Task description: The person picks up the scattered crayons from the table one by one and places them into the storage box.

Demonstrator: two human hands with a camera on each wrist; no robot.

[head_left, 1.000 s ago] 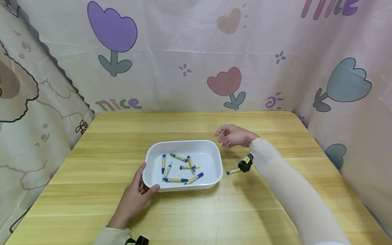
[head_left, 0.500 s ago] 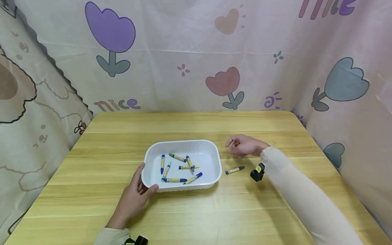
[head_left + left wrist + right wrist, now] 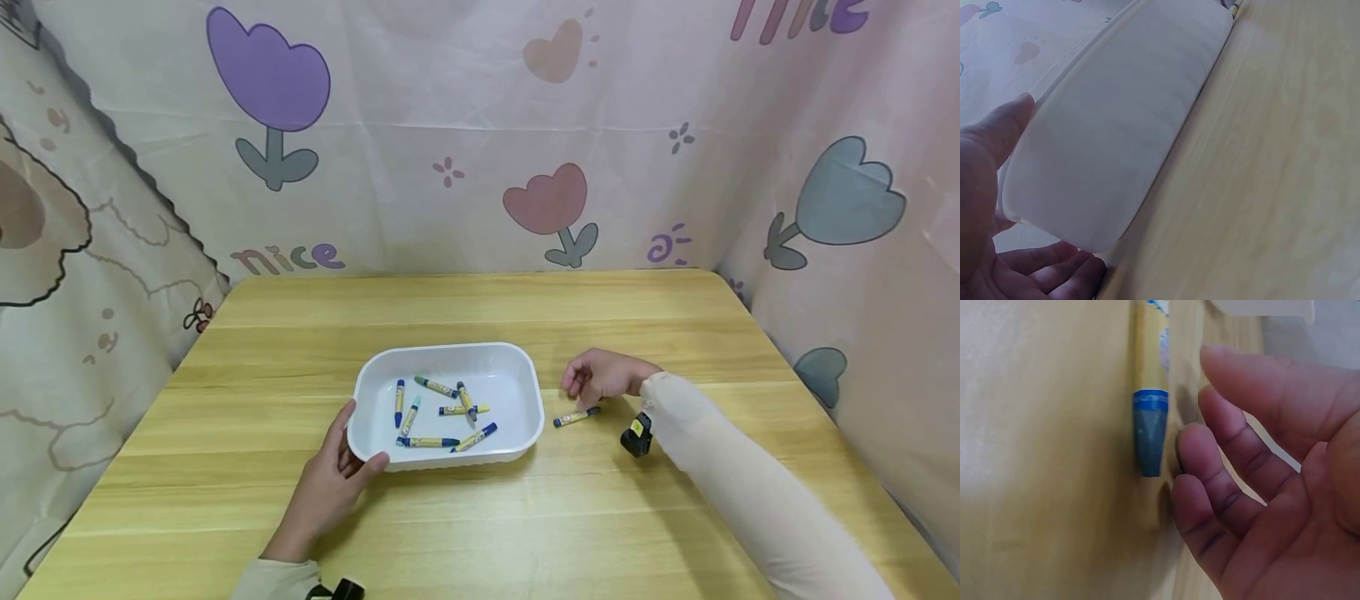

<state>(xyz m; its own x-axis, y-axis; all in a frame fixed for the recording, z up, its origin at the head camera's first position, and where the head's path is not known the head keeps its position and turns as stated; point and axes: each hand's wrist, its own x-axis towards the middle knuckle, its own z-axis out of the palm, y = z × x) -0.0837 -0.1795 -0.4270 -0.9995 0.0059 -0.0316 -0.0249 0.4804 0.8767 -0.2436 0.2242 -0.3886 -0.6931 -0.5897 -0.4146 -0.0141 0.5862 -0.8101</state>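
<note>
A white plastic tray stands on the table with several crayons in it, mostly yellow-wrapped with blue or green ends. My left hand grips its near left corner, thumb at the rim and fingers against the outer side; the left wrist view shows this from along the tray wall. Right of the tray lies a single oil pastel crayon with a dark grey-blue tip. Just behind it hovers my right hand, fingers loosely bent and holding nothing. In the right wrist view, the fingertips sit beside the crayon, apart from it.
The wooden table carries the tray and the lone crayon. Behind it hangs a curtain printed with tulips, and another drape borders the left side. Both wrists bear small black cameras.
My right hand has moved right and toward me, down to the far side of the lone crayon. My left hand and the tray have stayed in place.
</note>
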